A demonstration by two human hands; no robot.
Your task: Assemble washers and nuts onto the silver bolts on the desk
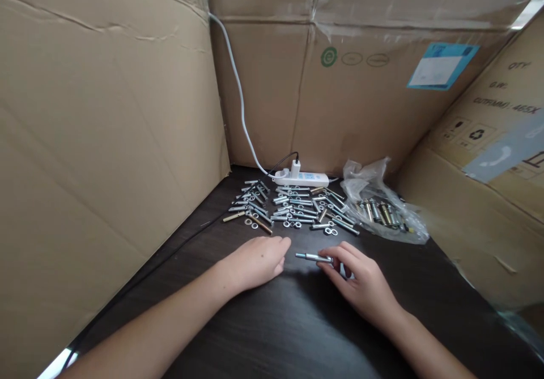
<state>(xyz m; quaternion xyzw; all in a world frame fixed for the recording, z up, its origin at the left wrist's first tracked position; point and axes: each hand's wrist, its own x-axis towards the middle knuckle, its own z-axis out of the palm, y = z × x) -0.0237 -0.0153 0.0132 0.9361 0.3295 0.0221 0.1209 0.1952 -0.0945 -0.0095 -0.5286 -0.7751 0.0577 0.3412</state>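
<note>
Between the thumb and fingers of my right hand (355, 271) is a silvery expansion bolt (313, 257), its thinner end pointing left toward my other hand. My left hand (261, 260) is closed with the fingers curled under, just left of the bolt's tip and apart from it. Whatever those fingers hold, if anything, is hidden. Beyond both hands, loose bolts and sleeves (301, 202) lie in rough groups, with washers and nuts (328, 231) among them. A clear plastic bag (414, 233) at the right holds more assembled expansion bolts (385, 213).
A white power strip (321, 179) with a plugged-in charger (296, 168) lies behind the hardware. A black cable (187, 238) runs along the dark table (272, 328) at the left. Cardboard walls (272, 84) stand on the left, back and right.
</note>
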